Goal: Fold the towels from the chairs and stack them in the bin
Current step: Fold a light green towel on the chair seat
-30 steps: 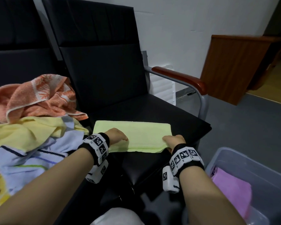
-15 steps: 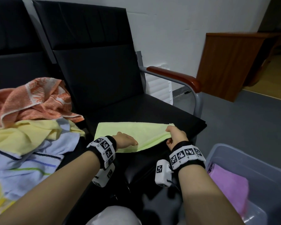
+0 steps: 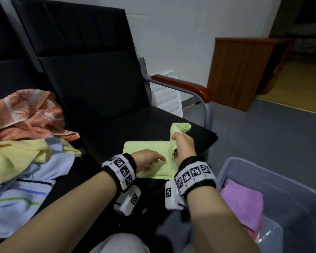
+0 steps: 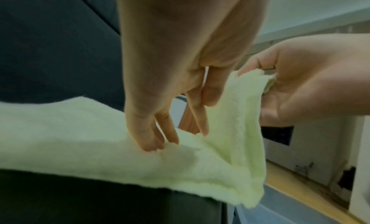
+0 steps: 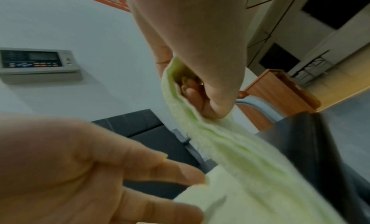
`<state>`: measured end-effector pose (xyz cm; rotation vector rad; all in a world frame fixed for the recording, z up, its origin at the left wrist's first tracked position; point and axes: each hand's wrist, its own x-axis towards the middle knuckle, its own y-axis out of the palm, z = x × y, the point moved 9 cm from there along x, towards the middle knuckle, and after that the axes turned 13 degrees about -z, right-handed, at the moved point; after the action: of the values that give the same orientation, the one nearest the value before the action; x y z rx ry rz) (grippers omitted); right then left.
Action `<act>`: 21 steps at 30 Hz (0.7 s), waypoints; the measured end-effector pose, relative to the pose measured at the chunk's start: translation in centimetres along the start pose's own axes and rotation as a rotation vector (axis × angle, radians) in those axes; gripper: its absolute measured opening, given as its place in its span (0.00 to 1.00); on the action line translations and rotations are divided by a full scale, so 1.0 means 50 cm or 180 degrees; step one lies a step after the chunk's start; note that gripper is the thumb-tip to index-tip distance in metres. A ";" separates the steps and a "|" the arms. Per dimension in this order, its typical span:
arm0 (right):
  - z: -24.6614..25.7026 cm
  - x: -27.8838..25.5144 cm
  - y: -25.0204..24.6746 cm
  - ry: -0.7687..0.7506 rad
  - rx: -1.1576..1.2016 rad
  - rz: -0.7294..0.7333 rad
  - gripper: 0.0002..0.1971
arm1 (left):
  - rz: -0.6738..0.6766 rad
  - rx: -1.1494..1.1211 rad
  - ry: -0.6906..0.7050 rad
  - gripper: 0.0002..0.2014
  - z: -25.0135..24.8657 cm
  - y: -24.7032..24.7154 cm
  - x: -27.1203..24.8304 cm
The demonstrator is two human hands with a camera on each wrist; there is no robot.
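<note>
1. Landmark: black chair seat [image 3: 153,125]. Pale green towel [image 3: 146,150] lying flat on front right part of seat, already folded into a narrow strip, near edge at seat's front lip.
2. Right hand [image 3: 183,147] closed round towel's right end: thumb on one side, curled fingers [image 5: 192,91] on the other, cloth bunched between. End lifted clear of seat and carried toward seat centre; a tuft pokes out above the fist.
3. Left hand [image 3: 150,159] open, fingers [image 4: 152,132] straight and pressing down on flat part of towel, just left of the rising flap. Nothing gripped.
4. Step in hand, as judged: fold right end over left across the line held by left fingertips.
5. To do well: keep left fingertips planted as crease line; bring lifted end across low and taut; match corners and both long edges before letting go; slide left hand out only once top layer lands; smooth flat from crease outward.
6. Risk, as judged: bunched hold may leave a wrinkled or skewed top layer; spread the end before laying down.
7. Clear plastic bin [image 3: 299,194] on floor right of seat, pink folded towel [image 3: 243,203] inside. Unfolded pile on the seat to the left, orange patterned towel [image 3: 26,114] on top.
</note>
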<state>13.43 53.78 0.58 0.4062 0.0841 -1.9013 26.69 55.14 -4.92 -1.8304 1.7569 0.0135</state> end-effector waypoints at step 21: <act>-0.101 -0.096 0.198 -0.0913 -0.1835 0.1047 0.20 | -0.1088 -0.0960 -0.0764 0.14 0.106 -0.212 0.053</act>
<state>25.23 55.77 -1.29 -0.2327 0.3426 -1.5066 38.76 54.41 -6.05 -2.2201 1.3156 0.3646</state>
